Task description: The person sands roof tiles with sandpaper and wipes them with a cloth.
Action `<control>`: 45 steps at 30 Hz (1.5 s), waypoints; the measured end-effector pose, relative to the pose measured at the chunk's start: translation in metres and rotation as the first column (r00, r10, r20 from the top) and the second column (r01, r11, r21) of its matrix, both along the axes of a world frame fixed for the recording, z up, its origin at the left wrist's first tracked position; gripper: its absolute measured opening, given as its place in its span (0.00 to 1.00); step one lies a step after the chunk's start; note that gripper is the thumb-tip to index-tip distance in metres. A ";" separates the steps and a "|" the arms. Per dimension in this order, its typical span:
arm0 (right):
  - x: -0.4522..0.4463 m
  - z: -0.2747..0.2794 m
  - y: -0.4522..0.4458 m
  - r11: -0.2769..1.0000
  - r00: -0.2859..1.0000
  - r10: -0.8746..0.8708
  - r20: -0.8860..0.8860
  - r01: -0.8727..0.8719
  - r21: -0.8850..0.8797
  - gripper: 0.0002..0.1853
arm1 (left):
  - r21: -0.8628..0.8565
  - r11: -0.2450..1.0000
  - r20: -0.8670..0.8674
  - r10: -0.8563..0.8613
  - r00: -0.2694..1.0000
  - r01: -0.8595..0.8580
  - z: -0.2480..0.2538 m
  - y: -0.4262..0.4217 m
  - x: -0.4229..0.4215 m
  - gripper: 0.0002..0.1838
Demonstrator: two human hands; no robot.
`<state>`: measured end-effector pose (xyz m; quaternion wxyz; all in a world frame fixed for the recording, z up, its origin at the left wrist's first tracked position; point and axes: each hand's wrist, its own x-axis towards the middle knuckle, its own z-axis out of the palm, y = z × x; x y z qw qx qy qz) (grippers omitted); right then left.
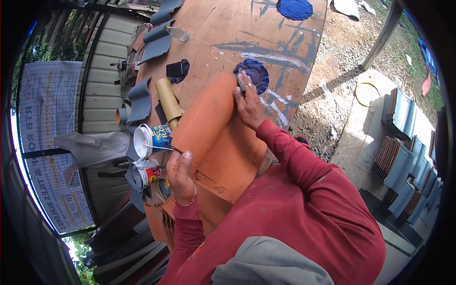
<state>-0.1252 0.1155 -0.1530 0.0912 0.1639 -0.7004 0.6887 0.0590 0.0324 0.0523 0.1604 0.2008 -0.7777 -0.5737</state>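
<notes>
An orange clay roof tile (209, 121) with a rounded barrel and a flatter flange lies slanted in front of me. My left hand (183, 175) is closed at its near left edge, thumb up, with part of the fingers hidden behind the tile. My right hand (249, 104) rests against the far right side of the barrel, its fingers stretched out and marked with grey-white smears. Just beyond those fingertips is a crumpled dark blue round cloth (256, 73) on the brown board table (213, 28).
Left of the tile stand a paint bucket (153, 137), a second smeared can (148, 175) and a tan cardboard tube (167, 97). Grey roof tiles (156, 42) line the table's left edge, near a clear bottle (178, 33). Another blue cloth (294, 8) lies farther off. Stacked tiles (399, 161) stand right.
</notes>
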 end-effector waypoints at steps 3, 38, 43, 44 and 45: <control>-0.012 0.012 0.000 1.000 0.996 -0.007 0.094 0.007 0.000 0.30 | -0.054 0.998 0.007 -0.017 1.000 0.017 0.000 0.002 0.003 0.25; -0.023 -0.002 -0.005 0.965 0.968 0.242 0.066 -0.247 0.088 0.30 | -0.042 0.910 -0.062 0.409 0.910 -0.412 -0.018 -0.006 -0.007 0.22; 0.011 -0.012 0.004 0.958 0.962 0.255 -0.094 -0.238 0.159 0.31 | 0.115 0.926 -0.099 0.370 0.924 -0.358 -0.021 -0.027 -0.015 0.19; -0.004 -0.018 -0.002 0.955 0.962 0.261 -0.083 -0.245 0.167 0.31 | 0.122 0.923 -0.087 0.376 0.923 -0.364 -0.022 -0.028 -0.018 0.19; -0.023 -0.024 -0.013 0.956 0.964 0.267 0.000 -0.265 0.123 0.31 | 0.148 0.927 -0.052 0.356 0.933 -0.345 -0.016 -0.025 -0.023 0.20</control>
